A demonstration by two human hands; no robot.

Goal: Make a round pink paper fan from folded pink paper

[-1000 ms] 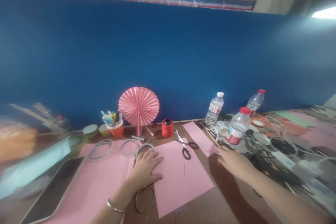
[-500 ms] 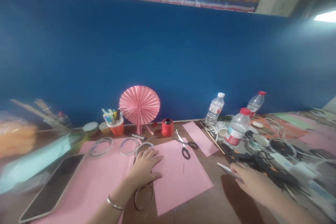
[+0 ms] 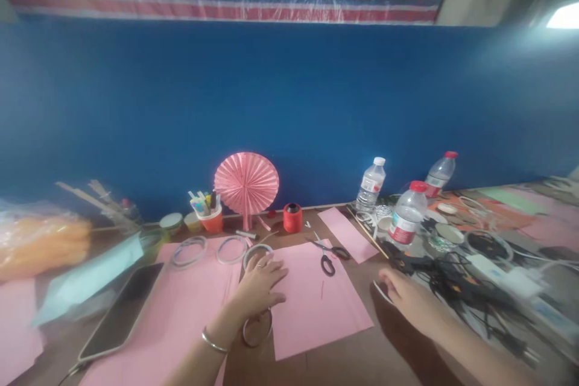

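My left hand [image 3: 263,282] lies with fingers spread at the left edge of a pink paper sheet [image 3: 319,313]. Under and around it are clear ring-shaped bands; one ring [image 3: 257,344] shows below the palm. In my right hand [image 3: 400,289], over the table right of the sheet, is a thin white strip [image 3: 382,293] pinched between the fingers; most of it is hidden. Black-handled scissors [image 3: 329,256] rest partly open on the sheet's upper right. A thin reddish line [image 3: 322,290] shows on the sheet.
A round pink paper fan [image 3: 246,190], a red spool [image 3: 292,218] and a pen cup [image 3: 211,220] stand at the back. More pink paper [image 3: 181,313] and a phone [image 3: 122,310] lie left. Bottles [image 3: 407,217], cables [image 3: 456,283] and a power strip [image 3: 491,271] crowd the right.
The view has turned slightly left, so things on the left sit further right. The white strip now shows only as a thin edge in my right hand. My left hand stays on the sheet.
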